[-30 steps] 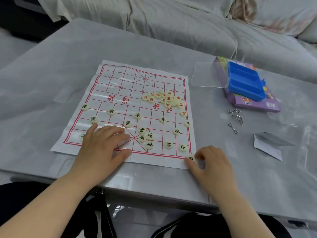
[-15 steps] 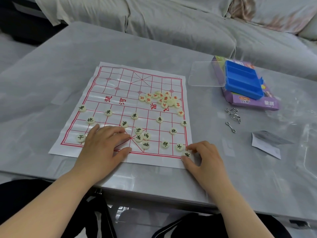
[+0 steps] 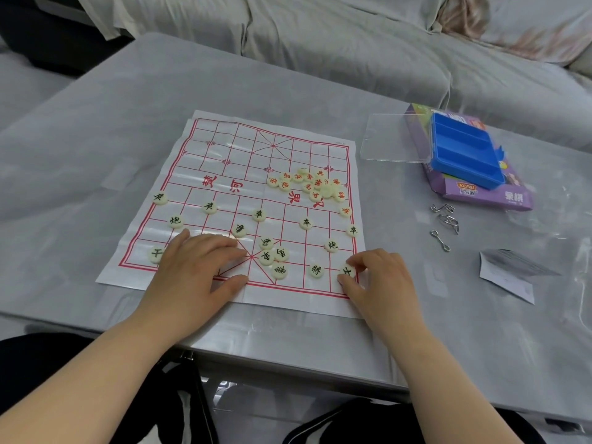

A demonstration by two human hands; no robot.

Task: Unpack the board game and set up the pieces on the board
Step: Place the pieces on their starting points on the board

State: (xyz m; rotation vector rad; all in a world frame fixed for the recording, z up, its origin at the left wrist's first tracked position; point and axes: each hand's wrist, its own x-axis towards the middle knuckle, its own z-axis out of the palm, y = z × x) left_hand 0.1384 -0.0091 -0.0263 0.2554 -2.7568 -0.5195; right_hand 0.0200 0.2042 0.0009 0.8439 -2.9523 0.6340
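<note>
A paper Chinese chess board (image 3: 224, 155) with red lines lies flat on the grey table. Black-lettered cream discs are spread over its near half, such as one at the left edge (image 3: 159, 197) and one near the right (image 3: 331, 245). A heap of red-lettered discs (image 3: 312, 184) sits right of the middle. My left hand (image 3: 195, 267) lies flat, palm down, on the board's near left part. My right hand (image 3: 379, 280) pinches a black-lettered disc (image 3: 347, 270) between thumb and forefinger at the board's near right corner.
A blue plastic tray (image 3: 461, 155) rests on a purple game box (image 3: 487, 195) at the back right, with a clear lid (image 3: 394, 139) beside it. Metal wire puzzles (image 3: 445, 222) and a folded paper leaflet (image 3: 509, 274) lie right of the board. A covered sofa (image 3: 320, 33) runs behind the table.
My right hand has moved from the board's bottom right corner up onto a black-lettered disc and closed on it. My left hand has stayed flat on the board.
</note>
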